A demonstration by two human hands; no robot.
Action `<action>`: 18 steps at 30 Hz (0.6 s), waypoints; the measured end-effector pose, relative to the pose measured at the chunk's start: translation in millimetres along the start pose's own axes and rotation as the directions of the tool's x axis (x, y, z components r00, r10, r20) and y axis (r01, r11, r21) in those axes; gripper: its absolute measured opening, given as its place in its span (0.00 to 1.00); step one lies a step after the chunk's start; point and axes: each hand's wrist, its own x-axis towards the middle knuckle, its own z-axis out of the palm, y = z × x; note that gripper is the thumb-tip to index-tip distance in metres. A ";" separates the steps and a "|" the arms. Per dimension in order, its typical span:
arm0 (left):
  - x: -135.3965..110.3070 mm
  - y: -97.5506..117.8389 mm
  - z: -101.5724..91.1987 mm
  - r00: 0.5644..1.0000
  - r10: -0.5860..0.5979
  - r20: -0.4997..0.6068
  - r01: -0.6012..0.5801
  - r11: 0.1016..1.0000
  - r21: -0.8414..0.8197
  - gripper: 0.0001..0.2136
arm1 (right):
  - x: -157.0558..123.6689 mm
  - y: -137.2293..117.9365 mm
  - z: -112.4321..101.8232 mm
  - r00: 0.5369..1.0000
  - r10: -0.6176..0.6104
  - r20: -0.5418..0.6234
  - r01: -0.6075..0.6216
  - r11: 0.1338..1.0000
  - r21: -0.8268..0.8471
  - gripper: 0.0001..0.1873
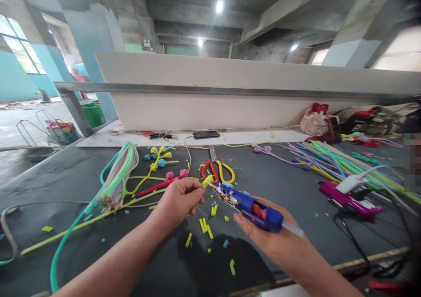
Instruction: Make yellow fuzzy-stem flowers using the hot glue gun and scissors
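Pinched between the left hand's (180,200) thumb and forefinger is a small yellow piece (207,181), held in front of the body above the dark tabletop (263,165), its end jutting past the fingertips, probably so that a nozzle can get at it without the skin coming near the heat. Facing it, the right hand (272,235) is wrapped around a blue glue gun (246,202), tip angled to the piece; whether they touch is too small to tell. A translucent glue stick (294,230) pokes from the gun's rear, while the trigger and most of the gripping fingers are hidden. Short yellow cuttings (205,227) lie just below, within easy reach, it seems, and scissors (213,154) rest beyond with handles toward the person, handy for picking up. Left of these sits a budded yellow sprig (154,166), then a bundle of pastel stems (125,169), gathered perhaps to keep them together. At right, a purple device (348,200) is partly covered by a white plug (351,183); dark cables (353,240) run off the bottom edge, and the bags (317,123) behind blur together.
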 end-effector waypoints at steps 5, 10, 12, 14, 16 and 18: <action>-0.1 -1.1 0.1 1.000 0.022 0.000 -0.022 1.000 -0.013 0.09 | 1.2 1.1 2.4 0.998 0.021 -0.056 -0.023 0.999 -0.032 0.09; -0.8 0.2 -0.7 0.999 0.052 0.012 -0.051 0.999 -0.008 0.08 | 2.6 -6.0 5.6 0.996 -0.001 -0.087 -0.005 0.997 -0.078 0.09; -1.3 1.3 -1.5 0.998 0.064 0.014 -0.064 0.998 -0.001 0.08 | 1.3 -6.1 7.4 0.996 0.002 -0.090 -0.010 0.996 -0.087 0.10; -1.8 2.3 -1.9 0.997 0.076 0.011 -0.076 0.997 0.002 0.08 | -0.7 -5.2 9.0 0.997 0.012 -0.073 -0.018 0.997 -0.073 0.10; -2.3 2.8 -2.0 0.997 0.079 0.010 -0.079 0.997 0.015 0.08 | -2.7 -4.6 9.9 0.999 0.030 -0.039 -0.032 0.998 -0.052 0.10; -2.6 2.8 -1.5 0.998 0.070 0.007 -0.070 0.997 0.031 0.08 | -3.6 -5.0 9.9 0.999 0.041 -0.025 -0.042 0.998 -0.046 0.10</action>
